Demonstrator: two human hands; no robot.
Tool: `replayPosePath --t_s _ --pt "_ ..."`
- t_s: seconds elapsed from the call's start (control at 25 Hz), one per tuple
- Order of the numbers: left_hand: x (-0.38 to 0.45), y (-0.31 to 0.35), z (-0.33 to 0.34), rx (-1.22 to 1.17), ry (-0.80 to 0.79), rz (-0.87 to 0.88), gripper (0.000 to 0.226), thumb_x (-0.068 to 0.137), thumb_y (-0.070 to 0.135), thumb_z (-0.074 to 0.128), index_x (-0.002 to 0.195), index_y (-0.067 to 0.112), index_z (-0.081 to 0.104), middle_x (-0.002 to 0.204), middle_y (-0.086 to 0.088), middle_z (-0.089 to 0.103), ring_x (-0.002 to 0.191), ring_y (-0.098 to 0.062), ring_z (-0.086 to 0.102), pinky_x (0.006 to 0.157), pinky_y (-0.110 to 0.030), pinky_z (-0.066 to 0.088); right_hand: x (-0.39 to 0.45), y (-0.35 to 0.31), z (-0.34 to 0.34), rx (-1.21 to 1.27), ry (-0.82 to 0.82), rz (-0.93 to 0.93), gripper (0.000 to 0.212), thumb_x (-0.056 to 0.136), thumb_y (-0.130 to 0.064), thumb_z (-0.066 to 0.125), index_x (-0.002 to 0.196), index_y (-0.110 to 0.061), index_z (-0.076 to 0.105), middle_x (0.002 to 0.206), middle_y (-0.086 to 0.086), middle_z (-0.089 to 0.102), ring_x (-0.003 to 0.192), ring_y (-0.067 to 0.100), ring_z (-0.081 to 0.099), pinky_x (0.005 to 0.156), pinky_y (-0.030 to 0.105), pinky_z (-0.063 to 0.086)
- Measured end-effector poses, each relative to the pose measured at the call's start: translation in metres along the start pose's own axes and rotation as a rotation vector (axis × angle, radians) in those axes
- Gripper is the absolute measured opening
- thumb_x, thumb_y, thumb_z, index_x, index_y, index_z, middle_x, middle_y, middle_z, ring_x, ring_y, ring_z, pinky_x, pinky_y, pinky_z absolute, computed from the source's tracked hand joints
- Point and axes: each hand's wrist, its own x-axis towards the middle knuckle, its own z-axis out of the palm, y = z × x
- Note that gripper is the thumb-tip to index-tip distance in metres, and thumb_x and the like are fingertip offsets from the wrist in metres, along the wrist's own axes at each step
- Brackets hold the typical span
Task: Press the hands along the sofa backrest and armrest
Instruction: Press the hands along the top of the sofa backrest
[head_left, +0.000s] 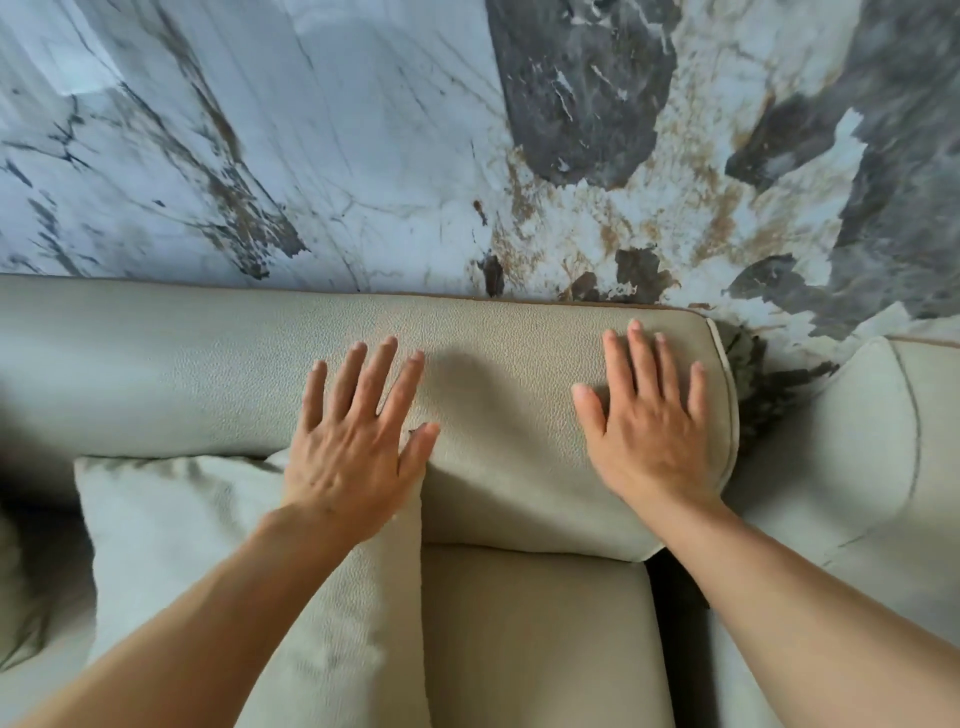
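- Sofa backrest (498, 364): lies under both palms; pressing here appears under way.
- Armrest (852, 441): just beyond the right hand (649, 436), untouched; this step remains.
- Cushion (208, 519): beneath the left hand's wrist.
- Left hand (353, 441): flat, fingers spread; right hand likewise.

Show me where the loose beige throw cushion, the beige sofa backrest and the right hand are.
loose beige throw cushion (171, 525): head view, middle of its face.
beige sofa backrest (498, 395): head view, bare textured top between the hands.
right hand (649, 431): head view, back of the hand.
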Motion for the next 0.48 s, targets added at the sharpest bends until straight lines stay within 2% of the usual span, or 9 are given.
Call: replayPosePath --t_s 0.12,0.28,0.48 --pt "-0.023 0.002 -0.038 -0.015 0.042 -0.028 0.07 0.095 0.055 0.02 0.154 0.018 0.027 0.161 -0.012 0.026 0.15 -0.032 0.018 0.122 -0.056 0.009 -0.019 -0.009 -0.036 0.025 -0.003 -0.016 0.069 0.094 -0.057 0.018 0.155 -0.024 0.018 0.164 0.002 0.014 0.151 0.025 0.012 0.12 0.052 0.001" --pt "-0.058 0.002 -0.102 -0.021 0.112 -0.024 0.067 0.096 0.053 0.024 0.153 0.018 0.03 0.161 -0.012 0.028 0.15 -0.031 0.018 0.121 -0.057 0.01 -0.061 -0.028 -0.108 0.067 0.102 -0.078 0.067 0.095 -0.053 0.026 0.152 -0.019 0.029 0.161 0.007 0.025 0.148 0.03 0.024 0.118 0.058 0.011" --pt "-0.112 -0.007 -0.199 -0.005 0.193 -0.03 0.066 0.096 0.051 0.03 0.153 0.018 0.029 0.16 -0.012 0.031 0.15 -0.031 0.018 0.121 -0.058 0.01 -0.106 -0.06 -0.209 0.064 0.183 -0.111 0.067 0.096 -0.053 0.027 0.153 -0.019 0.025 0.162 0.007 0.023 0.148 0.03 0.022 0.117 0.061 0.015"
